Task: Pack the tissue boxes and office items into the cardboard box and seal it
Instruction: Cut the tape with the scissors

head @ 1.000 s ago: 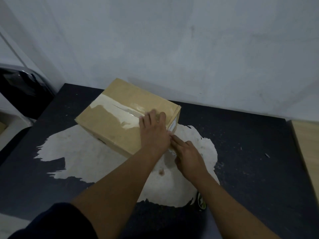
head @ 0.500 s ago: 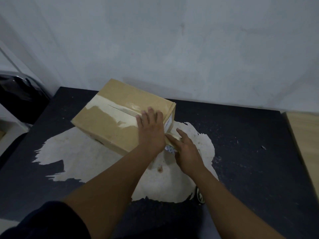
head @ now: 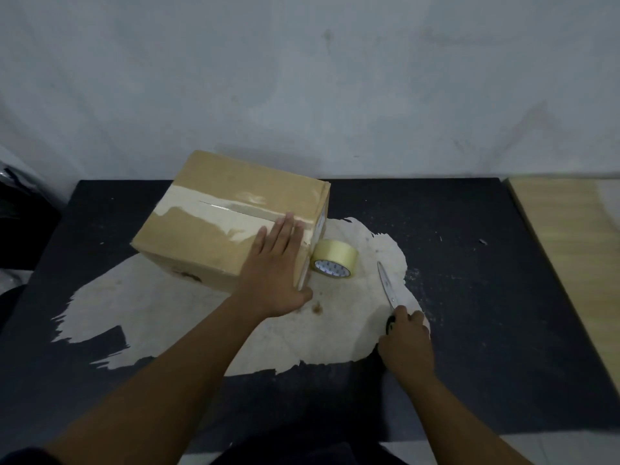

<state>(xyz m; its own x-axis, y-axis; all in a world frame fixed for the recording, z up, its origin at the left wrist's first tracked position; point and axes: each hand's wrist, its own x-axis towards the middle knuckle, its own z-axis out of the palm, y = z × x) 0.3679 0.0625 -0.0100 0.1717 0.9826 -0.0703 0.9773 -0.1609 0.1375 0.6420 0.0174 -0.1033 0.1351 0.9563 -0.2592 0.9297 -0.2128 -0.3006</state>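
Observation:
The cardboard box point(head: 214, 223) lies closed on the dark table, with clear tape along its top seam. My left hand point(head: 275, 270) rests flat on the box's near right corner, fingers spread over the taped end. A roll of clear tape point(head: 334, 260) stands on the table beside the box's right side, its strip still running up to the box. My right hand point(head: 407, 344) grips the dark handle of a pair of scissors point(head: 387, 286); the blades lie on the table and point away from me toward the roll. The box's contents are hidden.
The black table point(head: 486, 297) has a large worn pale patch point(head: 167, 313) under the box and hands. A light wooden surface point(head: 570, 236) adjoins it on the right. A grey wall stands close behind. A dark bag point(head: 20, 213) sits at the far left.
My right hand left the box's right end, moved right and toward me, and closed on the scissors. The tape roll now stands uncovered by the box. My left hand stays on the box.

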